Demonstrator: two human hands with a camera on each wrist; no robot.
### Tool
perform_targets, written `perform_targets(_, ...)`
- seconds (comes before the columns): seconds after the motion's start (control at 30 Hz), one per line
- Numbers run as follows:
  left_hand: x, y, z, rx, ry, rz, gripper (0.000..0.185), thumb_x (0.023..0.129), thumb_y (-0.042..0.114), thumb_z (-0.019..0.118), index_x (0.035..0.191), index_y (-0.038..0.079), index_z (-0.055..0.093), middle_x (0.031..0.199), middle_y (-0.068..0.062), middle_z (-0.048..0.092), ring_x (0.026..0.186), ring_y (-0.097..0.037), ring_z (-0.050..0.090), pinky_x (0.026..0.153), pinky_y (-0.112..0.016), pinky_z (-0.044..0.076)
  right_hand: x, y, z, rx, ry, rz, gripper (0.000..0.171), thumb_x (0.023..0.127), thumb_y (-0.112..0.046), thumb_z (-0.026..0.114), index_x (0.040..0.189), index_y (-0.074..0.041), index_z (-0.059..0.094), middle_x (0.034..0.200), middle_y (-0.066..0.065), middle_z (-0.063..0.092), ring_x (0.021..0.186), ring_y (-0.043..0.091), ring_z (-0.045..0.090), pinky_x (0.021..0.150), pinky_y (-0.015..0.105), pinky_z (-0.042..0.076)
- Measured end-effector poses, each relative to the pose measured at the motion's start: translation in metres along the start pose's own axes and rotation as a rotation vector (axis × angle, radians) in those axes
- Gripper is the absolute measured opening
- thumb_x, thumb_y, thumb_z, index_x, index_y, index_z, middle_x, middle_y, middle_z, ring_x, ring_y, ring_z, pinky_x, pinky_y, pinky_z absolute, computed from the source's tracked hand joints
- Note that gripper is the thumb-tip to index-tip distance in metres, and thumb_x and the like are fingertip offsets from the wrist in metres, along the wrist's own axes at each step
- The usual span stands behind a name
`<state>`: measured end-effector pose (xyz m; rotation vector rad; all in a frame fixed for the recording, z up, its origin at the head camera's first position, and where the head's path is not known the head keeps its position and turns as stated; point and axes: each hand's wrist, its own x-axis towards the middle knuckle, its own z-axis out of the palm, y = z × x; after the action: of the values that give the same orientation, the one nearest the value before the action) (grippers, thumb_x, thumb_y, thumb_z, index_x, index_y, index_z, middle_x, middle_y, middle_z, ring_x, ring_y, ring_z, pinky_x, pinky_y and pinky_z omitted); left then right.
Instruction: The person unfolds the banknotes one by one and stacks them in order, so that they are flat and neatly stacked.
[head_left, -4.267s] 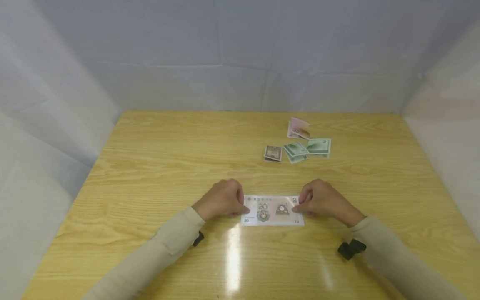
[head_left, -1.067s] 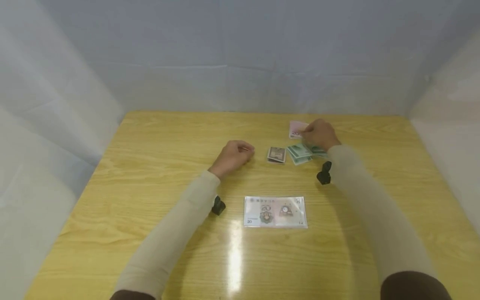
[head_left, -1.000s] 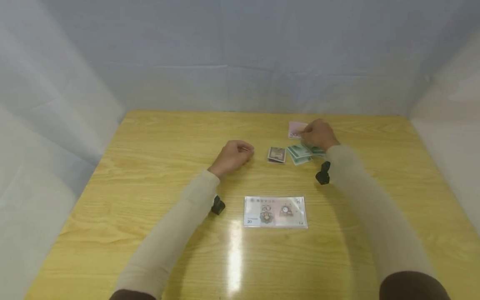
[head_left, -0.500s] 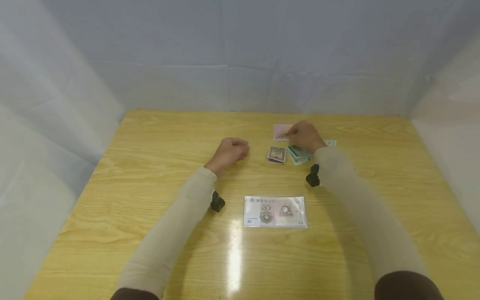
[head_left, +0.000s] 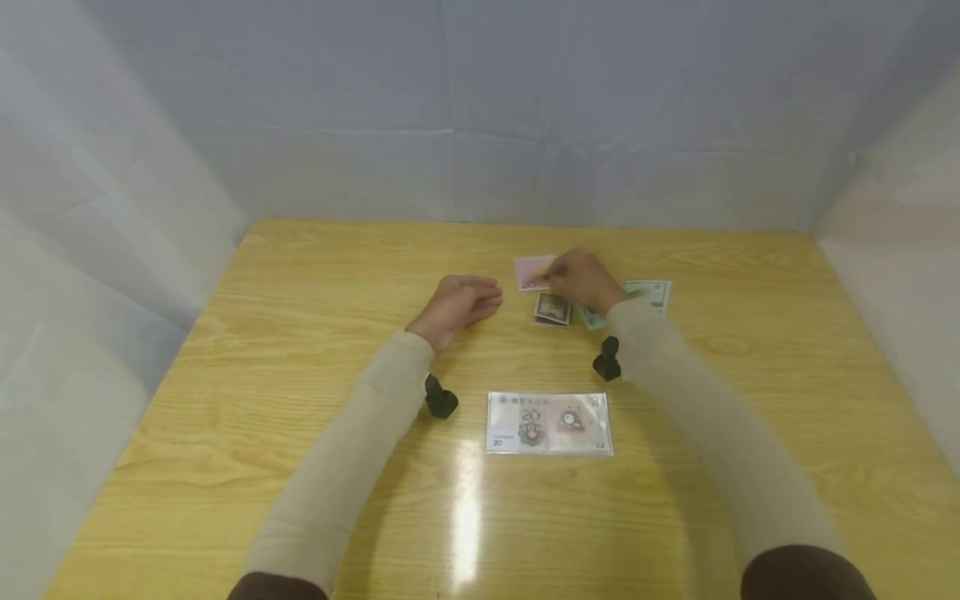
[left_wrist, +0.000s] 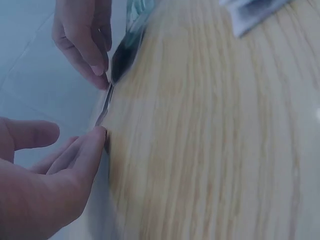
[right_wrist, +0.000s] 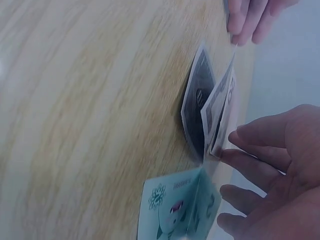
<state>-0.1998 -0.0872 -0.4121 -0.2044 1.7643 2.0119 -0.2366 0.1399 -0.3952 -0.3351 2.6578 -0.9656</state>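
Observation:
My right hand pinches the right end of a folded pink 20 banknote near the back of the table. In the right wrist view, the finger and thumb tips sit at the edge of that note, whose halves stand slightly apart. My left hand lies to its left with fingers extended and nothing held; its fingertips are low over the wood. Just in front of the pink note is a small folded brown banknote.
Two folded green banknotes lie to the right; the right one shows, while the nearer one is partly covered by my right hand and sleeve. An unfolded 20 banknote lies flat in front. White cloth borders the table.
Both hands left the flattened 20 banknote and moved to the back. My right hand took the pink banknote and carried it left, towards my left hand, whose fingers have straightened.

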Motion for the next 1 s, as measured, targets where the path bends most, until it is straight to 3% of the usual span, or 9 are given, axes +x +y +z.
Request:
perform_targets(0.3,0.003,0.006,0.011,-0.198,-0.014,-0.071,0.046,0.104,0.004,0.051,0.147,-0.009,0.04,0.145,-0.024,0.049,0.134,-0.032,0.051,0.111,-0.035,0.046,0.004,0.0,0.004,-0.025,0.0,-0.049,0.033,0.097,-0.005,0.055,0.124,0.011,0.065,0.131,0.027,0.062,0.124,0.04,0.056,0.11,0.049,0.045)
perform_targets(1.0,0.004,0.007,0.012,-0.307,-0.044,-0.087,0.042,0.105,0.005,0.052,0.142,-0.011,0.046,0.143,-0.026,0.052,0.135,-0.034,0.051,0.114,-0.039,0.043,0.004,-0.002,0.006,-0.003,-0.018,-0.026,0.032,0.1,-0.006,0.054,0.126,0.01,0.065,0.135,0.026,0.06,0.128,0.038,0.053,0.111,0.048,0.044)
